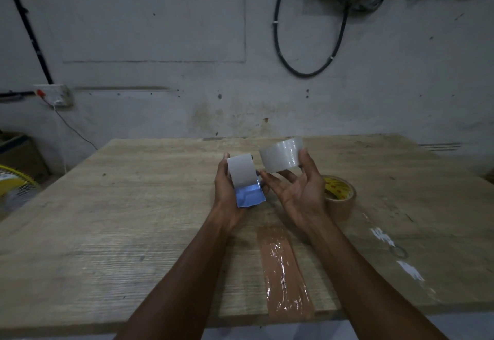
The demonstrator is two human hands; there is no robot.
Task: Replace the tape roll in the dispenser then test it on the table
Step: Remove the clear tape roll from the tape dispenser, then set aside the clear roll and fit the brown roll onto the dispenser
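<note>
My left hand [227, 192] holds a tape dispenser [247, 182] above the wooden table [120, 219]; it shows a pale curved front and a blue lower part. My right hand [299, 190], palm up, grips a clear tape roll [282, 155] by thumb and fingers, just right of the dispenser and apart from it. A brown tape roll [340, 198] with a yellow core label lies flat on the table behind my right wrist, partly hidden by the hand.
A strip of brown tape [284, 270] is stuck to the table near its front edge. White marks [395, 251] spot the table at the right. The wall stands close behind the table. A yellow fan [13, 187] sits at the left.
</note>
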